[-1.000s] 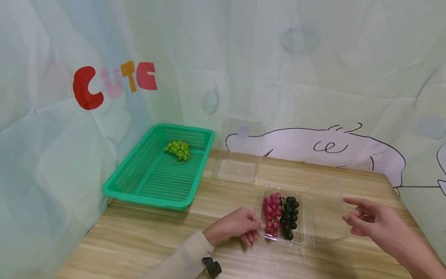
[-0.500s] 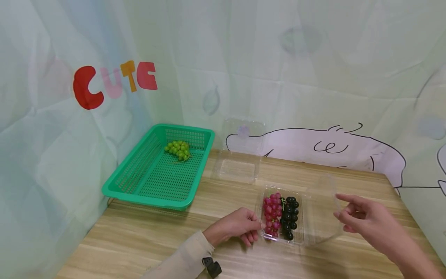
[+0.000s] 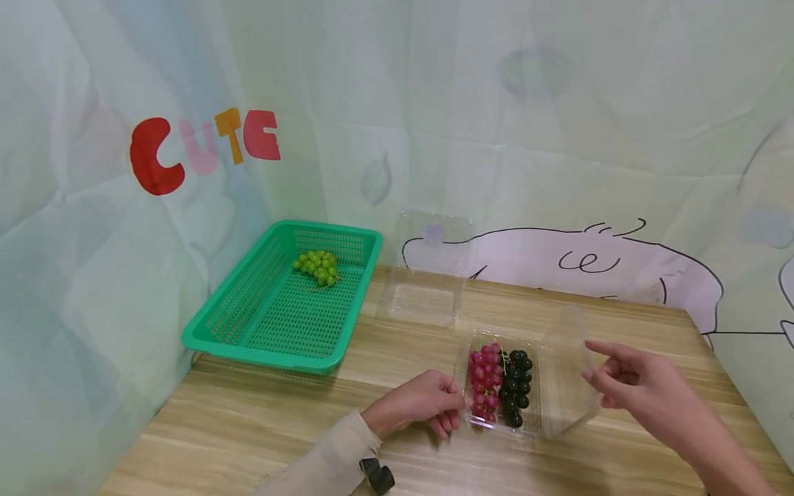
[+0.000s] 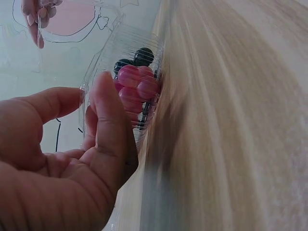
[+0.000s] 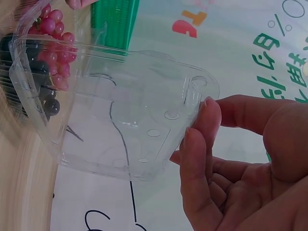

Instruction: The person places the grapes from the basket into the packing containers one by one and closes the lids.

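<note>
A clear plastic clamshell box (image 3: 540, 406) stands on the table with red grapes (image 3: 485, 379) on its left side and black grapes (image 3: 516, 386) on its right. Its hinged lid (image 5: 139, 115) is tilted up on the right side. My right hand (image 3: 645, 393) pinches the lid's outer edge between thumb and fingers. At the box's left front rim, my left hand (image 3: 422, 403) pinches the edge; the left wrist view shows thumb and finger on either side of the rim, with red grapes (image 4: 134, 86) behind the ribbed wall.
A green basket (image 3: 267, 355) with a bunch of green grapes (image 3: 318, 266) stands at the left. Behind the box, a second clear clamshell (image 3: 424, 300) lies with its lid up against the printed curtain (image 3: 434, 103). The wooden table (image 3: 260, 420) runs to the curtain.
My right hand has moved left, swinging the lid up from a low slant to a steeper one toward the box. The left hand and the grapes have stayed in place.
</note>
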`<state>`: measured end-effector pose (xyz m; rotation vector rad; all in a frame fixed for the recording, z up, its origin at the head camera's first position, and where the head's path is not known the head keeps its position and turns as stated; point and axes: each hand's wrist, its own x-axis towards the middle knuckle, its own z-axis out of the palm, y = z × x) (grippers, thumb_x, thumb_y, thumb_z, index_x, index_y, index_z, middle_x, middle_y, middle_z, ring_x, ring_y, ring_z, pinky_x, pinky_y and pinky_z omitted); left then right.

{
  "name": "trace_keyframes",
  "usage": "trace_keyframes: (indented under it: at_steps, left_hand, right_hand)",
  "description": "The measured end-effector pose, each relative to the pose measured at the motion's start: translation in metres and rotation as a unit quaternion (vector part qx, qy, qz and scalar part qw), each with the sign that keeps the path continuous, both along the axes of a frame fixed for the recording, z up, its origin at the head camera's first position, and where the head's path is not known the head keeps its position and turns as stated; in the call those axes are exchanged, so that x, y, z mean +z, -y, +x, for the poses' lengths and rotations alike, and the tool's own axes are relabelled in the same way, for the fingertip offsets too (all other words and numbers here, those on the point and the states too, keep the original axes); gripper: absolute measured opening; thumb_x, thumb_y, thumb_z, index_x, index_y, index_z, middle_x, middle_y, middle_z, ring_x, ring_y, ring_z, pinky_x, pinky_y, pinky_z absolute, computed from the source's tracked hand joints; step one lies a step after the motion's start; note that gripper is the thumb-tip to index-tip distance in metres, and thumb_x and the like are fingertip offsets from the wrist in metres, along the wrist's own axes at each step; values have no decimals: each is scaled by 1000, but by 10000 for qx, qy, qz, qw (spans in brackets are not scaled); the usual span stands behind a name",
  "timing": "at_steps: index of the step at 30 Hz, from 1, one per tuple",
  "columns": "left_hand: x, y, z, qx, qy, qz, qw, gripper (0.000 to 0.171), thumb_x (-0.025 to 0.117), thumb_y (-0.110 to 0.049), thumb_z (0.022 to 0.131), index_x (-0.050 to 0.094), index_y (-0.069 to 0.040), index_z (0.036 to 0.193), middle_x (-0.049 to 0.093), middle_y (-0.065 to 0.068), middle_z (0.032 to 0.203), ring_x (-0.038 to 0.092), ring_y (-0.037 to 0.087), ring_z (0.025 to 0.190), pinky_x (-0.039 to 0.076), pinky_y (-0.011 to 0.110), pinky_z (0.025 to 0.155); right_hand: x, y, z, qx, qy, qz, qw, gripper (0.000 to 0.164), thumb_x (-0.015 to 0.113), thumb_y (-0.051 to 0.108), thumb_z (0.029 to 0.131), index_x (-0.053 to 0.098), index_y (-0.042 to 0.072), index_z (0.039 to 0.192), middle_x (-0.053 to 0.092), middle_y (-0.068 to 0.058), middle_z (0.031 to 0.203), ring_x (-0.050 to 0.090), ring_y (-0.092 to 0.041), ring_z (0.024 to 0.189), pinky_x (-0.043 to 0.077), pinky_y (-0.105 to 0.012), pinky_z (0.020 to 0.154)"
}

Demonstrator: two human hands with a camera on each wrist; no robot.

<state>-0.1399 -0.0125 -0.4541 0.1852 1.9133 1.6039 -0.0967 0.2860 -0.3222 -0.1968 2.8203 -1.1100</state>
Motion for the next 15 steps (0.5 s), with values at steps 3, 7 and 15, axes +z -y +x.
trace_keyframes:
  at_steps: [3,7,15]
  left_hand:
    - [-1,0,0,-45,-20,-3,10000,21,64,-17,91,57,-5,76,62,6,61,55,12,48,51,24,43]
    - [-1,0,-1,-65,-1,19,10000,21,64,-18,91,57,-5,76,62,6,61,55,12,48,51,24,43]
    - [-1,1,-1,-30,30,6,10000,21,65,-18,91,58,-2,78,62,8,61,55,13,47,51,24,42]
  right_hand:
    - [-1,2,-1,58,-99,-55,9999,60,63,35,92,46,-1,138,59,-5,81,60,-12,63,48,-25,57]
    - [-2,3,-2,90,-213,-56,9997,57,63,31,93,47,-1,137,59,-4,80,60,-11,62,48,-25,55]
    - [-2,6,-1,42,-358,169,9992,52,59,35,95,51,5,137,60,-3,79,60,-12,63,41,-26,48]
